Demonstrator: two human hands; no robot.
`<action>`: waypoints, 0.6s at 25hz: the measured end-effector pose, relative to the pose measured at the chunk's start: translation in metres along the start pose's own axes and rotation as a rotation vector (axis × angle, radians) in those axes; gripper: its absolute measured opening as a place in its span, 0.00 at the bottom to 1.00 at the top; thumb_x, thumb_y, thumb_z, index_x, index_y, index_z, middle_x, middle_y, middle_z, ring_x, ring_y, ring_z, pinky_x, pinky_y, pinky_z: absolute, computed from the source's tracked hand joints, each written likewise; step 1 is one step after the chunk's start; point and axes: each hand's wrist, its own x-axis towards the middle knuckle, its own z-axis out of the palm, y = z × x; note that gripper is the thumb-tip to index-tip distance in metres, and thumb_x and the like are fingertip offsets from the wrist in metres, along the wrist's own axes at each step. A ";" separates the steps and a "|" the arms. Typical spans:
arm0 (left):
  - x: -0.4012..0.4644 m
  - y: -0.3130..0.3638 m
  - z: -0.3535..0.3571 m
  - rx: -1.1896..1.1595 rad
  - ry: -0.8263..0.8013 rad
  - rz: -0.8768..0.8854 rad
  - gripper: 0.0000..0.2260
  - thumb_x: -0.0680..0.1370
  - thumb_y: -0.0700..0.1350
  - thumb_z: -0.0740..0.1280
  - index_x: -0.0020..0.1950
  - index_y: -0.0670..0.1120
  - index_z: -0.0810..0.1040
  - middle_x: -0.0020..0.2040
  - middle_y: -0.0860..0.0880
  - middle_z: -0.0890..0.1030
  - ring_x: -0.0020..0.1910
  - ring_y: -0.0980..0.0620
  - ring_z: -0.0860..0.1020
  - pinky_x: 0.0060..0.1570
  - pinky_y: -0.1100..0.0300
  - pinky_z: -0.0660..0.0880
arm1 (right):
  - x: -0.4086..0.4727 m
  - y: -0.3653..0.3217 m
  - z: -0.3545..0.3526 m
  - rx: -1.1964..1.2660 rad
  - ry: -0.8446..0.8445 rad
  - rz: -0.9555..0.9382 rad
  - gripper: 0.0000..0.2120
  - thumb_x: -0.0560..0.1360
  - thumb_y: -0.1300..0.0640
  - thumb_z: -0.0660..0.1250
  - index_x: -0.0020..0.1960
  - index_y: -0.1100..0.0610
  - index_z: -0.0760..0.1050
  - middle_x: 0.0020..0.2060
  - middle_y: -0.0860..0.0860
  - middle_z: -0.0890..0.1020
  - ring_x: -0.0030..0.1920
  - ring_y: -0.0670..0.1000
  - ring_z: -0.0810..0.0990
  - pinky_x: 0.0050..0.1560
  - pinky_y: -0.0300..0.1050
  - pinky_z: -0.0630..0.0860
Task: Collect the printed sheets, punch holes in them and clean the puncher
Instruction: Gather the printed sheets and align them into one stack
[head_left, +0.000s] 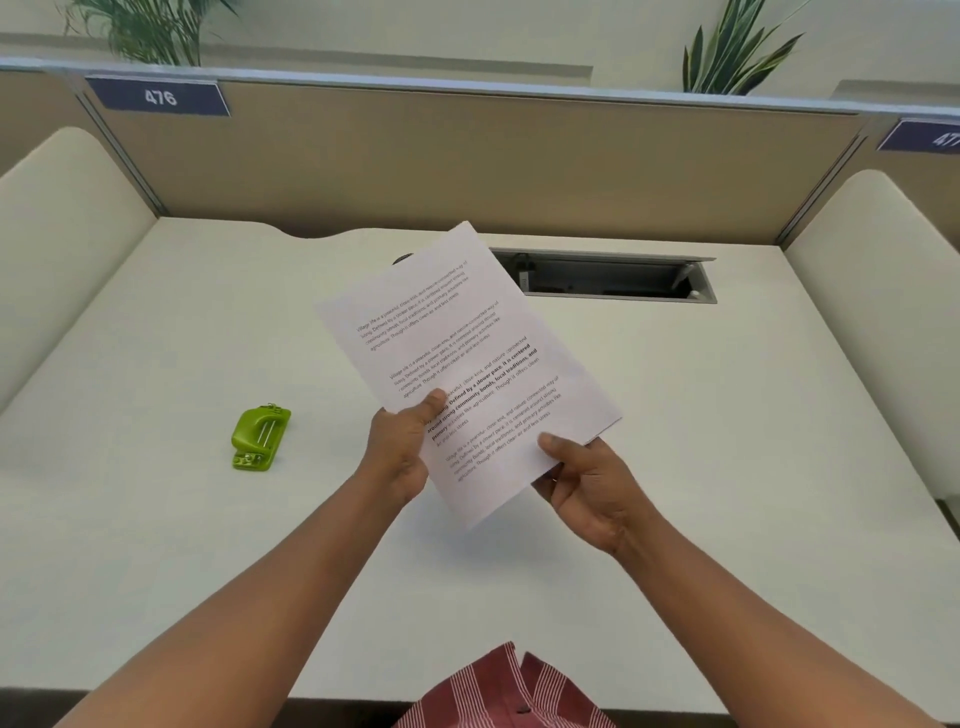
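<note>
The printed sheets (457, 332), white paper with several blocks of black text, hang tilted above the middle of the white desk (156, 545). My left hand (402, 452) grips their left edge, thumb on top over the text. My right hand (592, 483) pinches the lower right corner, thumb on the page and fingers underneath. A small green hole puncher (258, 438) lies on the desk to the left, well apart from both hands.
An open cable tray (618, 278) is sunk into the desk behind the sheets. Beige partition panels (467, 166) wall the back, with cream side dividers left and right. Plants stand beyond the partition. A red striped shirt shows at the bottom edge.
</note>
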 end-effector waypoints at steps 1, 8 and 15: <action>-0.002 -0.003 0.003 -0.003 0.005 0.022 0.14 0.75 0.35 0.74 0.59 0.48 0.84 0.56 0.46 0.87 0.57 0.43 0.85 0.58 0.40 0.80 | 0.003 0.006 0.006 0.019 0.056 -0.031 0.26 0.72 0.68 0.72 0.68 0.57 0.77 0.63 0.55 0.84 0.59 0.54 0.85 0.54 0.49 0.83; -0.011 -0.015 0.007 -0.059 0.013 0.096 0.14 0.75 0.36 0.74 0.58 0.48 0.84 0.56 0.47 0.87 0.54 0.45 0.86 0.53 0.45 0.83 | 0.006 0.012 0.015 -0.061 0.144 -0.119 0.19 0.78 0.69 0.68 0.67 0.57 0.77 0.62 0.53 0.85 0.61 0.53 0.84 0.52 0.48 0.84; -0.013 -0.010 0.005 -0.103 0.029 0.085 0.13 0.78 0.34 0.71 0.60 0.45 0.82 0.55 0.45 0.88 0.52 0.45 0.87 0.49 0.48 0.84 | 0.009 0.005 0.006 -0.225 0.185 -0.161 0.14 0.78 0.70 0.67 0.60 0.57 0.80 0.57 0.54 0.87 0.57 0.54 0.86 0.50 0.49 0.84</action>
